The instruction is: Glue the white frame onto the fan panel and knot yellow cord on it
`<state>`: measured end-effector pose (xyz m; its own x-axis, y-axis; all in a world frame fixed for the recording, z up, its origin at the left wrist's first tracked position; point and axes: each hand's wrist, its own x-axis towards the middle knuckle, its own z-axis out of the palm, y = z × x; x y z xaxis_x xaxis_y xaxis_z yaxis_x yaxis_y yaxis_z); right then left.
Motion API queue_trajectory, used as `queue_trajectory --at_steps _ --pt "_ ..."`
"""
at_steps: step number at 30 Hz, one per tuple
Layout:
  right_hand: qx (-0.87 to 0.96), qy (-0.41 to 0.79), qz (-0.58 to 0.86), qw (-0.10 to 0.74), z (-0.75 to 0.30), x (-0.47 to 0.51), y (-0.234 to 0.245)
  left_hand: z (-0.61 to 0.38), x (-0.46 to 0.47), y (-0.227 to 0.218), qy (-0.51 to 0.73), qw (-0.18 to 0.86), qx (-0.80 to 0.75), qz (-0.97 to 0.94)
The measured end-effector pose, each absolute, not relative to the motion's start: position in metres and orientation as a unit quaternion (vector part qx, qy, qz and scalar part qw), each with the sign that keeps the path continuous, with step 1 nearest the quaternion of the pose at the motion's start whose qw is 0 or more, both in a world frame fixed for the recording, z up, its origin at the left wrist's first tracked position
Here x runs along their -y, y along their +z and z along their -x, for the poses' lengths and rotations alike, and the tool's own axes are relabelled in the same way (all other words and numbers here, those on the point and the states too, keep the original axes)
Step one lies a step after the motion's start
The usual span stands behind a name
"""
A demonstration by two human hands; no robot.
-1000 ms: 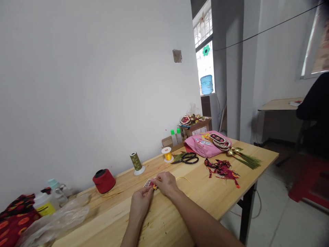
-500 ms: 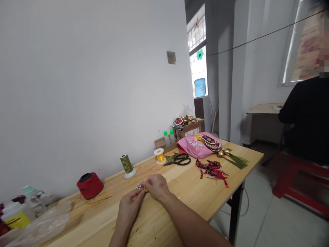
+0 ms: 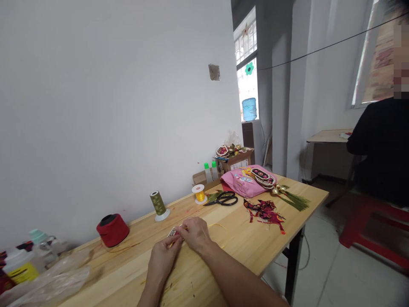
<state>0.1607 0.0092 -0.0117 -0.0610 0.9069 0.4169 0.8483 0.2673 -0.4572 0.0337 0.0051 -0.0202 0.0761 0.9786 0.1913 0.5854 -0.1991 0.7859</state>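
My left hand [image 3: 163, 256] is closed, its thumb and forefinger pinching a small embroidered piece [image 3: 173, 232] with a black-and-white pattern and some red. Against it, my right hand [image 3: 195, 234] is closed too, its fingertips meeting the left ones at a thin yellow cord. That yellow cord [image 3: 219, 225] runs out past the right hand in a loose curve on the table. Fingers cover most of the piece and the spot where cord and piece meet.
On the wooden table [image 3: 128, 273] stand a red thread cone [image 3: 113, 232], a green thread spool [image 3: 157, 204] and a yellow cord spool [image 3: 200, 195]. Black scissors [image 3: 223, 198], a pink embroidered pouch [image 3: 239, 181] and dark red fabric scraps [image 3: 265, 214] lie to the right. A person [image 3: 380, 145] sits beyond.
The fingertips have drawn closer together, and the yellow loop that showed between them is now mostly covered. Both hands stay in nearly the same place.
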Motion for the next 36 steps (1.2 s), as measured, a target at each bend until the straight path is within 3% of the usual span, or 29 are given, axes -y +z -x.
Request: queue_trajectory --at_steps 5,12,27,36 --pt "0.719 0.038 0.614 0.322 -0.160 -0.007 -0.007 -0.033 -0.004 -0.020 0.349 0.264 -0.582 -0.686" --pt "0.723 0.124 0.583 0.349 -0.163 -0.011 -0.017 -0.032 0.001 -0.015 0.392 0.277 -0.588 -0.651" --pt "0.694 0.110 0.601 0.381 -0.160 -0.015 -0.021 -0.030 -0.007 -0.022 0.403 0.315 -0.568 -0.644" --pt "0.722 0.057 0.598 0.343 -0.163 -0.007 -0.012 -0.029 -0.013 -0.029 0.395 0.296 -0.576 -0.651"
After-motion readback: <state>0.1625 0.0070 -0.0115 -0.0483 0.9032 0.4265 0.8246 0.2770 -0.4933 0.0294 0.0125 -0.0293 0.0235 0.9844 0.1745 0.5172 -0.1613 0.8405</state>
